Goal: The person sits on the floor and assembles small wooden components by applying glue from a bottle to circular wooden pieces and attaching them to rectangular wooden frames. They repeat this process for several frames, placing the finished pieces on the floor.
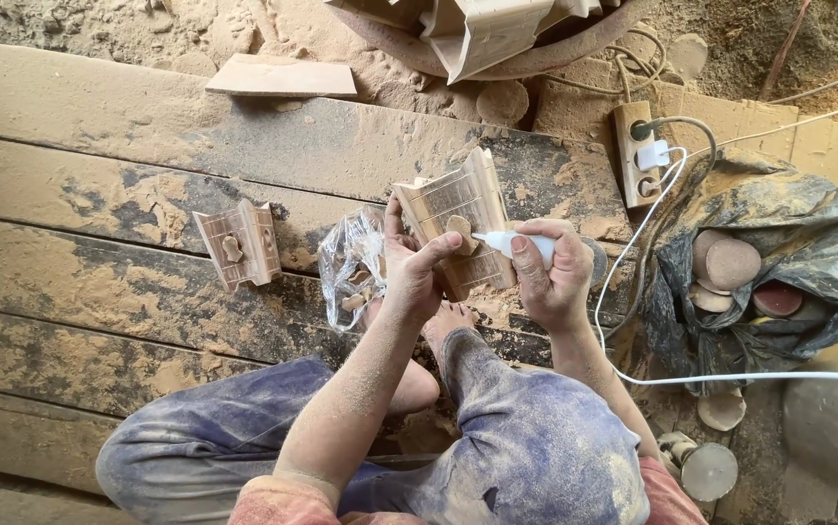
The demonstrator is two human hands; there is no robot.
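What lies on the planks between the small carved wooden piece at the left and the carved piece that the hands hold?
In the head view, a crumpled clear plastic bag lies between the small carved piece and the held carved piece, beside the left hand.

carved wood piece on planks, plastic bag left, power strip right

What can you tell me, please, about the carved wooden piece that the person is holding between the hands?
The carved wooden piece is a pale, unfinished block with stepped mouldings and grooved lines. It is held tilted above the dusty plank bench. The left hand grips its lower left edge, thumb pressing a small wooden ornament onto its face. The right hand points the nozzle of a white glue bottle at that ornament.
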